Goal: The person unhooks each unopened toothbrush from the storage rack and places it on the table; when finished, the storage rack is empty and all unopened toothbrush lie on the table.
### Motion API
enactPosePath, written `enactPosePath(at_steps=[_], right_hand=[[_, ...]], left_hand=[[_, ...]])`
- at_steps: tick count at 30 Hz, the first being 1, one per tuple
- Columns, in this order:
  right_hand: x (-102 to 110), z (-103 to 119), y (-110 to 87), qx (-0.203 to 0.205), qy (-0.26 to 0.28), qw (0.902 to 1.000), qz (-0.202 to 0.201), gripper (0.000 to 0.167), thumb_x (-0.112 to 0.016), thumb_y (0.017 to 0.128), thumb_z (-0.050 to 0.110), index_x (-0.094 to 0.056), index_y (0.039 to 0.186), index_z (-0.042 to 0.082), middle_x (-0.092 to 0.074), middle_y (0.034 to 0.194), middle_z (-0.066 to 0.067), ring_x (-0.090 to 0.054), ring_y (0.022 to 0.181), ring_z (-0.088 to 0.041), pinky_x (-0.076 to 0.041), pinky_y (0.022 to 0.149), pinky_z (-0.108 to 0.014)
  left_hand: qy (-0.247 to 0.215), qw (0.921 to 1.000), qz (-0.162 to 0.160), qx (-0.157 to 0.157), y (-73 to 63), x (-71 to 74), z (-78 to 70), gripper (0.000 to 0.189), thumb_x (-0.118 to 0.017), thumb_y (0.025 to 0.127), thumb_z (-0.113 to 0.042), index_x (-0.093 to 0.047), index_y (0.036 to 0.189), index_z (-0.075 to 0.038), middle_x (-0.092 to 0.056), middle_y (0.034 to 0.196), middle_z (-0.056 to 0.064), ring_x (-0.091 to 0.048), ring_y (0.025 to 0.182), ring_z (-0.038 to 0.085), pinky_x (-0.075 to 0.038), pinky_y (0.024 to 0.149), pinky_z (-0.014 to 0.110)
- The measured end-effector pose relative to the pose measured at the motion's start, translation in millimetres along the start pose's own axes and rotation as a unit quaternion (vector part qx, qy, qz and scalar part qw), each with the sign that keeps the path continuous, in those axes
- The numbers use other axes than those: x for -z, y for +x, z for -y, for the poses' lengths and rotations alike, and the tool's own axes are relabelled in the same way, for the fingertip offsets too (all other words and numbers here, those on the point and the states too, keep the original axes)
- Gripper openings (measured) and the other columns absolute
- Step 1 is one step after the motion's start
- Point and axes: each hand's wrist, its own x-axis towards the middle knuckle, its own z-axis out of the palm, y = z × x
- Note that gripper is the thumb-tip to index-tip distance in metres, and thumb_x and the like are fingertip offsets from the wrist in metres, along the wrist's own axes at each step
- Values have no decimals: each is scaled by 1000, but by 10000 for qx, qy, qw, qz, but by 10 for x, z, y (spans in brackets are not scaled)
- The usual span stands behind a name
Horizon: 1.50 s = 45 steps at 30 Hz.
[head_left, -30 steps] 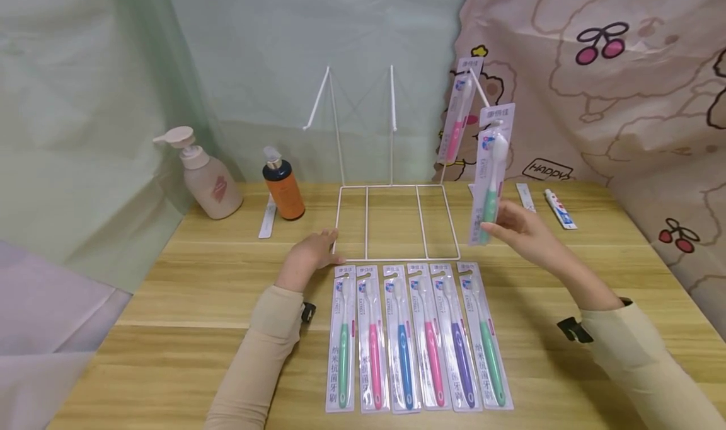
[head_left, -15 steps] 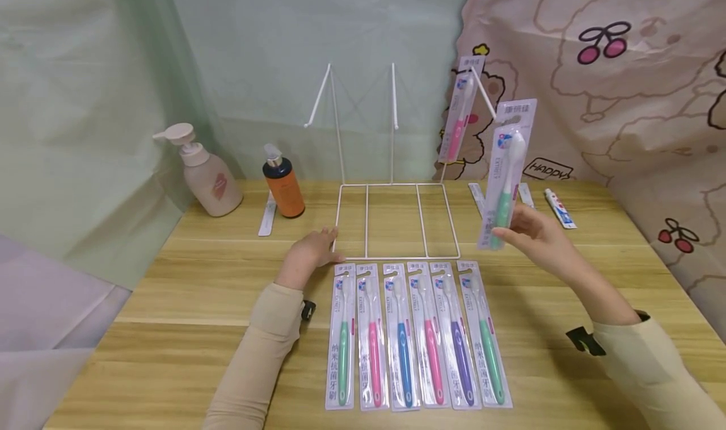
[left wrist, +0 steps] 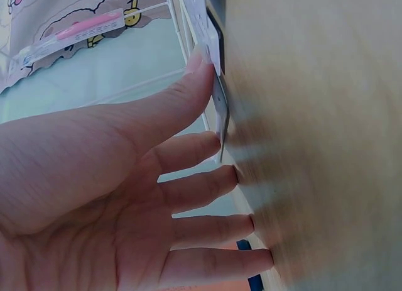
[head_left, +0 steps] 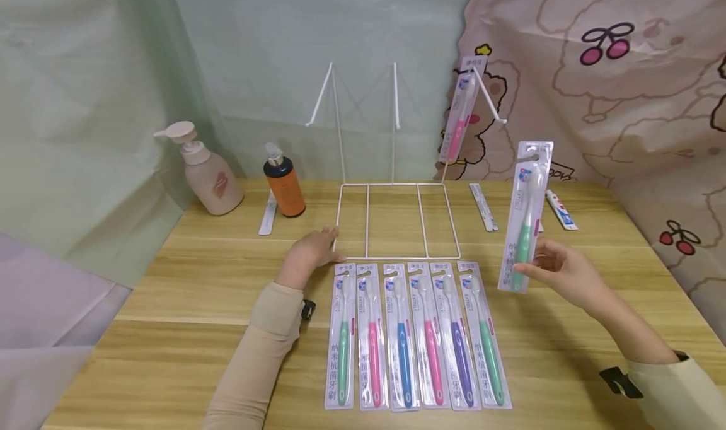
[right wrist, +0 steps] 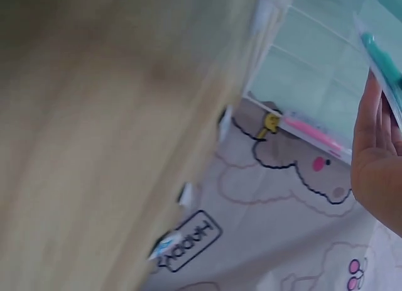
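Note:
My right hand (head_left: 567,275) pinches a packaged green toothbrush (head_left: 524,222) near its lower end, thumb in front. The pack stands nearly upright in the air, right of a white wire rack (head_left: 418,222). In the right wrist view, part of the green toothbrush (right wrist: 380,58) shows beside the fingers. My left hand (head_left: 309,253) rests at the rack's front left corner. Its fingers (left wrist: 201,184) are straight, tips at the tabletop, in the left wrist view. A packaged pink toothbrush (head_left: 462,115) hangs on the rack's right hook (head_left: 490,99). The left hook (head_left: 319,96) and middle hook (head_left: 396,99) are bare.
Several packaged toothbrushes (head_left: 404,348) lie in a row before the rack. A pump bottle (head_left: 212,181) and an orange bottle (head_left: 285,187) stand back left, beside a thin sachet (head_left: 268,217). Another sachet (head_left: 483,207) and a toothpaste tube (head_left: 561,209) lie back right.
My right hand has drawn the packaged green toothbrush away from the right hook, to the right, down and toward me. My left hand has stayed at the rack's corner.

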Motion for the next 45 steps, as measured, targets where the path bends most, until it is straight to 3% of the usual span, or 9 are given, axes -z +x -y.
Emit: enactPosePath(at_steps=[6, 10, 20, 26, 33, 41, 45], right_hand=[[-31, -142, -150, -467, 156, 9970, 598, 41, -71, 83, 22, -56, 107, -7, -68, 86, -9, -64, 71, -9, -56, 65, -29], [-61, -229, -240, -541, 310, 9928, 1025, 40, -70, 83, 24, -55, 104, -7, -68, 81, -8, -65, 70, -12, -57, 66, -31], [-174, -382, -386, -681, 932, 9700, 2138, 39, -69, 84, 19, -54, 102, -10, -64, 85, -13, -66, 73, -16, -57, 62, -32], [-217, -416, -487, -681, 1114, 9600, 2478, 45, -66, 87, 18, -50, 113, -16, -65, 88, -13, -67, 76, -16, -58, 63, -31], [-214, -421, -563, -1063, 1323, 9469, 2731, 58, -65, 88, 19, -41, 120, -23, -64, 87, -11, -66, 77, -22, -58, 64, -34], [-227, -445, -575, -1050, 1818, 9254, 3155, 45, -58, 92, 16, -44, 115, -20, -64, 86, -13, -67, 76, -23, -57, 65, -37], [-217, -459, -580, -1053, 1671, 9271, 3187, 38, -57, 93, 16, -48, 111, -17, -65, 85, -13, -66, 74, -21, -57, 63, -36]], left_hand=[[-22, 10000, -13, -6, -8, 3, -6, 74, -58, 91, -33, -20, 149, -5, -19, 152, 21, -22, 137, 40, -26, 110, 51], [-64, 10000, -14, 6, -3, 5, -4, 74, -58, 91, -34, -20, 149, -6, -18, 152, 21, -22, 138, 39, -25, 110, 51], [-70, 10000, 36, 58, 2, -5, 23, 76, -58, 91, -36, -18, 149, -7, -16, 152, 20, -19, 138, 40, -23, 111, 51], [-17, 10000, 28, 9, 10, -5, 11, 75, -57, 91, -35, -19, 149, -6, -17, 152, 21, -20, 138, 41, -24, 111, 51], [8, 10000, 33, 24, 16, -6, 21, 75, -57, 92, -35, -18, 149, -6, -17, 152, 21, -21, 138, 41, -25, 110, 51], [-21, 10000, 62, 22, 15, -10, 22, 75, -57, 92, -35, -18, 149, -6, -17, 152, 22, -21, 137, 41, -26, 110, 52], [-64, 10000, 60, 17, 16, 1, 11, 75, -57, 92, -35, -18, 149, -7, -17, 152, 21, -21, 138, 40, -25, 110, 51]])
